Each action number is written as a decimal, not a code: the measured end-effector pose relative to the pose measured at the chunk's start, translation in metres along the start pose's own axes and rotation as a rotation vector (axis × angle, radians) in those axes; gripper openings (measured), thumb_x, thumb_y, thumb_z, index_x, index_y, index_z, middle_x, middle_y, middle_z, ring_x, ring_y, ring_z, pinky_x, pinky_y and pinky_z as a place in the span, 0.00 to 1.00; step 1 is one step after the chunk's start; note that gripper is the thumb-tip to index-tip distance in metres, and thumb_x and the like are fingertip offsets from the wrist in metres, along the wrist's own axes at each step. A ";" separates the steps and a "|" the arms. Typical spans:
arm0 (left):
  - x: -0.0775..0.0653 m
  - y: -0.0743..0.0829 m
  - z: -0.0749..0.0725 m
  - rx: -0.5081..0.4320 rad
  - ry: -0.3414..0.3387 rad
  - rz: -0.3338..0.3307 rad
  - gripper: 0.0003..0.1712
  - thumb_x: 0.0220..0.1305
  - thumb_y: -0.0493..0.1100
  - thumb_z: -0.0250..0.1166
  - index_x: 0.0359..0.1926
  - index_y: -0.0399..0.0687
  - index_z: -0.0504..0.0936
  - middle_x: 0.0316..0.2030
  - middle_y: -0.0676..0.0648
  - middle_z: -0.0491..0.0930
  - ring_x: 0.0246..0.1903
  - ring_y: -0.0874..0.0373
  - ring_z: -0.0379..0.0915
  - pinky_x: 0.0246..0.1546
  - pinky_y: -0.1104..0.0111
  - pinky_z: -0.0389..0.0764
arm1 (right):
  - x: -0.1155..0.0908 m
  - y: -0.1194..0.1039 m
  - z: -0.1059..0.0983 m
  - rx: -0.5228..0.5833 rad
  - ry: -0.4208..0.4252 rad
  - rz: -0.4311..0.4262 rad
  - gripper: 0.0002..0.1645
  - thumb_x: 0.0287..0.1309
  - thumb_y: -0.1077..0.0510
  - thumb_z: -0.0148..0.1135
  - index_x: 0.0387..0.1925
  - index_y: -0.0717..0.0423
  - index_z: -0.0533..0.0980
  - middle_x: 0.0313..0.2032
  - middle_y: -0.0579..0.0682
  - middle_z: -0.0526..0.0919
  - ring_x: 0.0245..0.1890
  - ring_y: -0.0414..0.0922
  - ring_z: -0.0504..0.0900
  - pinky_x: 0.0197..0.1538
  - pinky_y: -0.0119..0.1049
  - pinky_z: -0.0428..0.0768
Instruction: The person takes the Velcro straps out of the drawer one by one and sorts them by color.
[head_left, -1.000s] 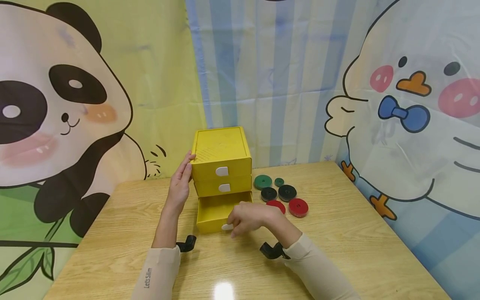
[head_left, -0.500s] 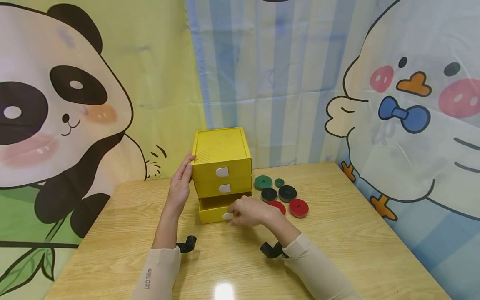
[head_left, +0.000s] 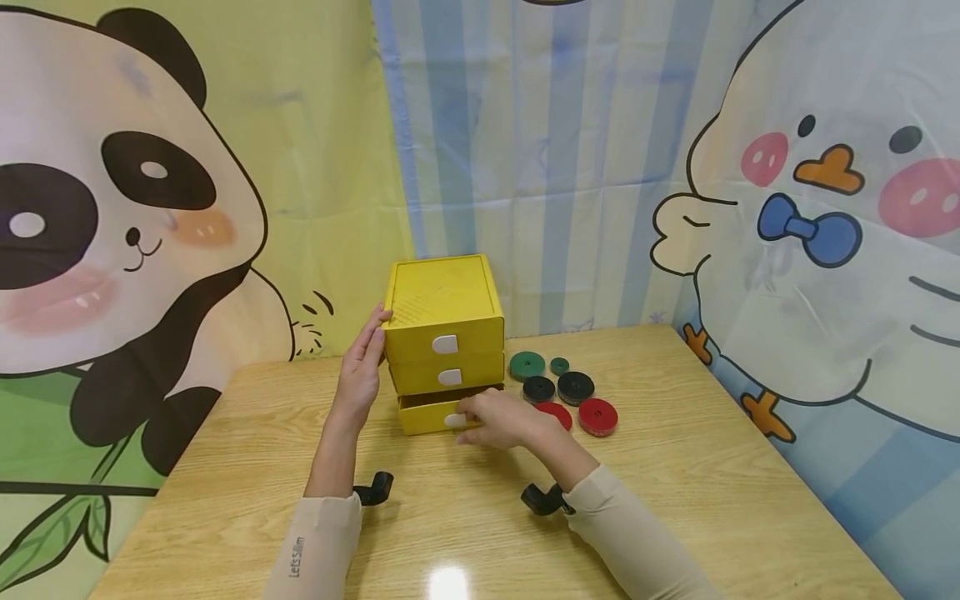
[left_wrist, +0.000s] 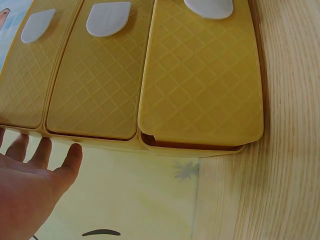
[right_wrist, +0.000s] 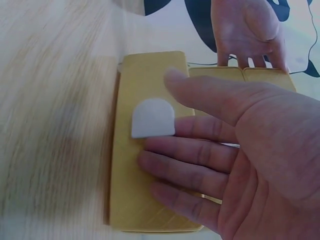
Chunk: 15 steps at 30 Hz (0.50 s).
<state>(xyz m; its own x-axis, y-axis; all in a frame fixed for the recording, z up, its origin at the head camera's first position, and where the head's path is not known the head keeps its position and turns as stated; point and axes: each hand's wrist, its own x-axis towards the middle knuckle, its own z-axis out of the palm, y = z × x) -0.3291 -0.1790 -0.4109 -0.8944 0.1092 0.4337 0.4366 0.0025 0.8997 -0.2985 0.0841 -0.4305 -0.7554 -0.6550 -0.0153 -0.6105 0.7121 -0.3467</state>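
Observation:
A yellow three-drawer cabinet point(head_left: 446, 287) stands on the table, each drawer with a white tab handle. Its bottom drawer point(head_left: 423, 419) sticks out a little, showing a narrow gap along the top; the upper two are in. My left hand point(head_left: 357, 379) rests with extended fingers against the cabinet's left side, by the upper drawers. My right hand point(head_left: 501, 418) is at the front of the bottom drawer. In the right wrist view, its nearly straight fingers lie on the drawer front beside the white handle point(right_wrist: 153, 118), thumb apart.
Right of the cabinet lie two green discs point(head_left: 527, 366), two black discs point(head_left: 575, 388) and two red discs point(head_left: 597, 417), one red partly behind my right hand. A cartoon-printed curtain point(head_left: 585, 167) hangs behind the wooden table point(head_left: 450, 533). Black wrist mounts point(head_left: 543, 500) jut from both wrists.
The bottom drawer has slid inward, from well out to slightly out, with my right hand moving along at its front. My left hand has stayed against the cabinet's side.

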 end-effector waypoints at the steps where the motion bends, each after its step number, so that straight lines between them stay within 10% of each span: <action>1: 0.000 0.000 0.000 0.001 0.000 -0.001 0.29 0.83 0.58 0.46 0.77 0.53 0.67 0.83 0.59 0.48 0.83 0.58 0.38 0.83 0.49 0.45 | 0.000 0.000 0.001 0.001 0.001 0.007 0.29 0.65 0.42 0.72 0.61 0.52 0.81 0.46 0.48 0.88 0.40 0.40 0.83 0.45 0.35 0.83; 15: -0.001 0.000 0.000 -0.001 -0.001 0.001 0.29 0.84 0.58 0.46 0.77 0.53 0.67 0.83 0.58 0.47 0.83 0.57 0.37 0.83 0.49 0.44 | 0.006 0.007 0.009 0.010 0.046 0.037 0.30 0.66 0.43 0.71 0.63 0.54 0.79 0.53 0.50 0.87 0.51 0.46 0.84 0.56 0.44 0.84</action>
<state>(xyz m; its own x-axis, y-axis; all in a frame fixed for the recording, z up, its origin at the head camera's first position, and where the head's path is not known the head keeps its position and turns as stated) -0.3286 -0.1788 -0.4112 -0.8938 0.1105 0.4346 0.4374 0.0018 0.8993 -0.3052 0.0822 -0.4418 -0.7876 -0.6159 0.0153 -0.5800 0.7329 -0.3556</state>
